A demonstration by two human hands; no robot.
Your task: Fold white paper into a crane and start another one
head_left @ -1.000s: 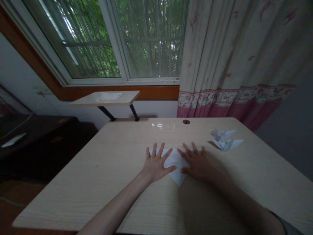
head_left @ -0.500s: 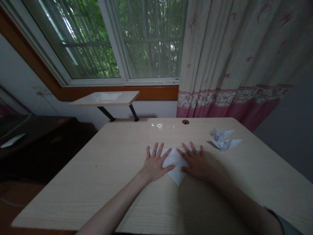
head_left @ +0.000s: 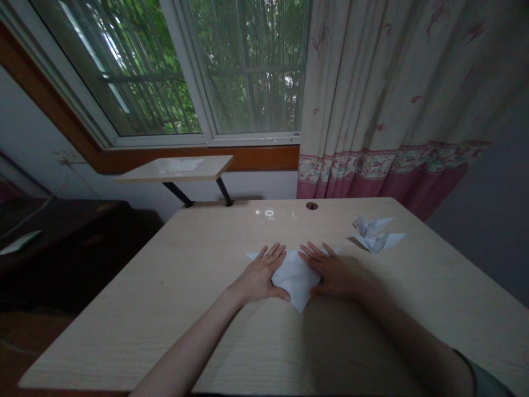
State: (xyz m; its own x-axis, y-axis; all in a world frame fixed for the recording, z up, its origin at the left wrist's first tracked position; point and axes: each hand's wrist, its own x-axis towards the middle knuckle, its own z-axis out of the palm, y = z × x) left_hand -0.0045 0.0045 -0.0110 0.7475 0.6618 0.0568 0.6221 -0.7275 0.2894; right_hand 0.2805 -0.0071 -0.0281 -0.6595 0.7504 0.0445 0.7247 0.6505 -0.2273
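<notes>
A white sheet of paper (head_left: pixel 296 278), folded into a triangle, lies on the desk with one point towards me and its long edge away from me. My left hand (head_left: pixel 262 275) rests over its left side, fingers stretched out and thumb near the lower edge. On the right side lies my right hand (head_left: pixel 330 271), fingers extended over the paper and thumb by its right lower edge. Both palms face down, and neither hand grips the sheet. The paper's outer left corner sticks out beyond my left fingers. Parts of the sheet are hidden under both hands.
Folded paper cranes (head_left: pixel 374 236) stand at the desk's right rear. A raised shelf (head_left: pixel 215 165) at the back left bears white paper (head_left: pixel 182 165). The wooden desk (head_left: pixel 165 325) has a round cable hole (head_left: pixel 312 206) near its back edge. A curtain (head_left: pixel 363 110) hangs behind.
My fingers have drawn closer together from a wide spread. Both thumbs have moved outward from the paper's middle to its lower edges, baring more of it. The view has shifted slightly.
</notes>
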